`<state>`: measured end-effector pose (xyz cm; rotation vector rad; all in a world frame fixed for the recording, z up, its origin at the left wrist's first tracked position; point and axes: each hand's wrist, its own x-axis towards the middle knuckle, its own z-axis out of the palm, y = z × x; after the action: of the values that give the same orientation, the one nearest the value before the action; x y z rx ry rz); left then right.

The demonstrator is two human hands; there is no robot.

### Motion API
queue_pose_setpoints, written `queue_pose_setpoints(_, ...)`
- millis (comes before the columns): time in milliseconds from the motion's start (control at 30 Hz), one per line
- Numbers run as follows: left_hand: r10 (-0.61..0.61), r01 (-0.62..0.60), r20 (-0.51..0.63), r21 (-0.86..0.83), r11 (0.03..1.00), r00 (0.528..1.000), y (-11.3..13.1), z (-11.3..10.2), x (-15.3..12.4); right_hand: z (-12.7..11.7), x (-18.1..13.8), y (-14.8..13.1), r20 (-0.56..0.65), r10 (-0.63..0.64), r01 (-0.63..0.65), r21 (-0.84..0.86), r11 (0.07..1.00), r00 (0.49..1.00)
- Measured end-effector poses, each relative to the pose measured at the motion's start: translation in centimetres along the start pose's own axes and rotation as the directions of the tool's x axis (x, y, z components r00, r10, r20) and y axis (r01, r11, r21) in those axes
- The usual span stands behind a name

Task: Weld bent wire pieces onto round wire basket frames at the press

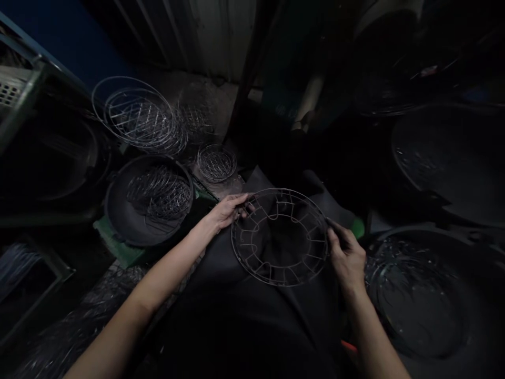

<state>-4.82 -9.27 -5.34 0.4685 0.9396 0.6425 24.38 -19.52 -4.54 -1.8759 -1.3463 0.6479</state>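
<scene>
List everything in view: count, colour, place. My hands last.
Wire frame: one, grey, centre
Large wire rounds: several, silvery, upper left
Small wire rounds: several, silvery, left-centre
Left basin: one, dark, left, wire pieces inside
Support: one, green, under left basin
Loose strands: many, grey, lower left
Right basin: one, dark, lower right
Panel: one, blue, upper left
Cloth: one, black, lap
Dark areas: cannot tell
Left hand: one, bare, frame's left rim
Right hand: one, bare, frame's right rim

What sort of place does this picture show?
Probably a metal wire workshop, though the view is dark: a round wire frame is being held, round wire grids are piled nearby, and a basin holds more wirework.
</scene>
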Motion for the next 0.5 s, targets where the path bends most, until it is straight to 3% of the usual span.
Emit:
queue_pose_setpoints(167, -0.027, 0.026, 0.053, 0.010, 1.000, 0.998, -0.13, -0.45, 0.39, 0.42, -0.03, -0.60, -0.085, -0.101, 0.094, -0.079, 0.992, 0.991)
queue_pose_setpoints(300, -0.039, 0.040, 0.029, -0.033, 0.999, 0.999, 0.18, -0.16, 0.16, 0.50, -0.28, -0.49, -0.076, -0.130, 0.123, -0.093, 0.988, 0.989)
queue_pose_setpoints(400, -0.082, 0.083, 0.033, -0.026, 0.996, 0.996, 0.61, 0.05, -0.15, 0.43, -0.25, -0.16, -0.070, -0.102, 0.096, -0.092, 0.991, 0.992)
queue_pose_setpoints(500, -0.058, 0.059, 0.060, -0.009, 0.998, 0.997, 0.80, 0.40, -0.31, -0.14, 0.21, 0.09, -0.005, 0.032, -0.032, 0.021, 0.999, 0.999)
